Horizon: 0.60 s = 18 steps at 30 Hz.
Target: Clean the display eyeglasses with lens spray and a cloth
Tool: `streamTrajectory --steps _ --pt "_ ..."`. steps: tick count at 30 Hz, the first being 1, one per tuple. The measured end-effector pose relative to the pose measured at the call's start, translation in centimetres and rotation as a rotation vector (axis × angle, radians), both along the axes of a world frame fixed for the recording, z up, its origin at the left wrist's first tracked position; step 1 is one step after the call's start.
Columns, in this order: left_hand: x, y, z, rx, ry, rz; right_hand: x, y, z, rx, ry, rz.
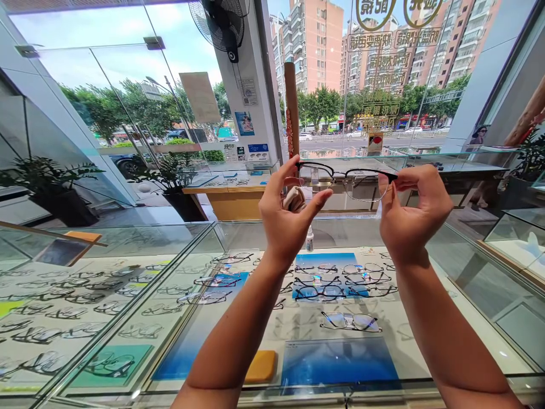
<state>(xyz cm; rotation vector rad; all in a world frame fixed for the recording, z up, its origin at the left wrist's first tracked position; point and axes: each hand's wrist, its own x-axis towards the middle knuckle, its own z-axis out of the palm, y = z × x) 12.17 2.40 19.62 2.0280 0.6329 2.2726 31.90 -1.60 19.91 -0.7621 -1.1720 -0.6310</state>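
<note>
A pair of eyeglasses (339,175) with black upper rims and thin metal lower rims is held up above the glass display case. My left hand (279,221) grips its left end with the fingers, thumb apart from the lens. Tucked in that same hand is a crumpled light cloth (294,199). At the other end, my right hand (415,207) pinches the corner by the hinge. Below my hands, several eyeglasses (351,321) lie on blue cards and the pale case floor. A small white bottle (310,240) stands past my left hand.
Glass display case edges (213,224) run below and around my arms. An orange-yellow case (260,366) and a blue card (338,363) lie near the front. To the left sits a tilted mirror (62,251). Potted plants (63,193) and large windows are beyond.
</note>
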Motion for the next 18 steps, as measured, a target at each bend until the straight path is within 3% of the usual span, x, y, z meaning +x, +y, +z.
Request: streamTrajectory --steps 7,18 --pt "0.0 -0.1 -0.2 0.158 0.015 0.148 0.5 0.7 0.1 -0.119 0.071 0.147" --pt "-0.4 0.2 -0.4 0.222 0.002 0.288 0.8 -0.2 0.6 -0.411 0.163 0.601"
